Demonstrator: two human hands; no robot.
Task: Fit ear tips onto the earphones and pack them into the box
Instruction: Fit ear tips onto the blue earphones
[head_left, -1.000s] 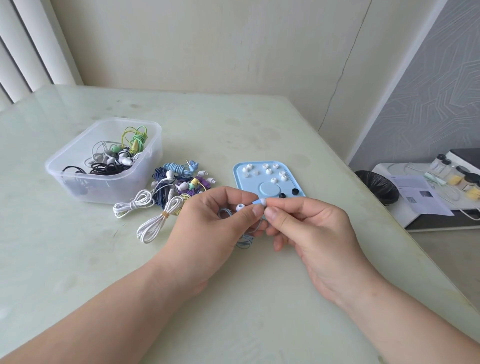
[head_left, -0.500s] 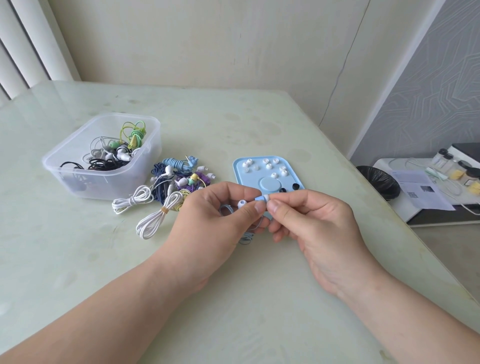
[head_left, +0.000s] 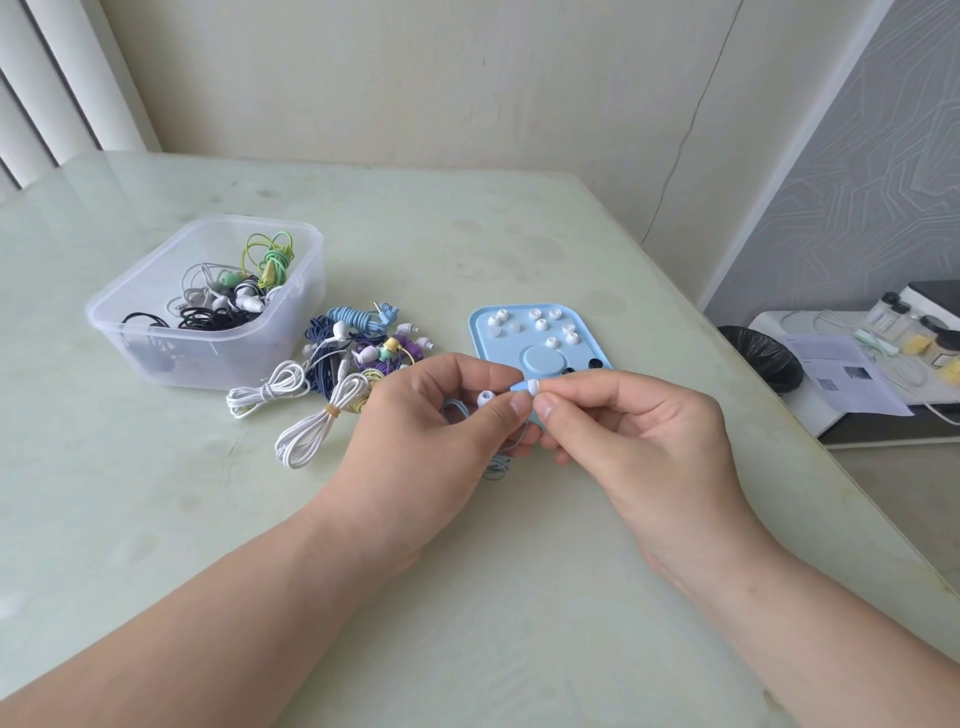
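**A white ear tip (head_left: 533, 385) at the end of a light blue earphone (head_left: 519, 387), held between two hands**

The left hand (head_left: 431, 436) is curled, and its thumb and forefinger pinch the small light blue earphone by its body. The right hand (head_left: 639, 441) is curled as well. Its thumb and forefinger pinch the white ear tip, which sits at the right end of this earphone. If the tip is pushed on completely, I cannot tell. The fingertips of the two hands nearly meet, a little above the pale green glossy desk (head_left: 519, 597).

A second earbud (head_left: 484, 399) with a white tip on it shows between the left thumb and fingers. A thin light blue cable (head_left: 496, 467) hangs under the hands down to the desk.

Just behind the hands lies a flat light blue plastic tray (head_left: 483, 358). Loose white ear tips (head_left: 540, 325) are scattered on its far half, and two black ear tips (head_left: 595, 364) lie near its front right corner.

To the left of the tray is a pile of coiled earphones (head_left: 363, 348) in blue, purple, yellow and white. Two white bundles lie at its near side, and one of them (head_left: 311, 426) is close to the left hand. Further left stands a clear plastic box (head_left: 208, 364), and black, white and green earphones (head_left: 234, 296) are inside it.

On the right, beyond the desk edge, there is a black waste bin (head_left: 763, 358) and a low white shelf (head_left: 795, 400) with small jars and a sheet of paper.
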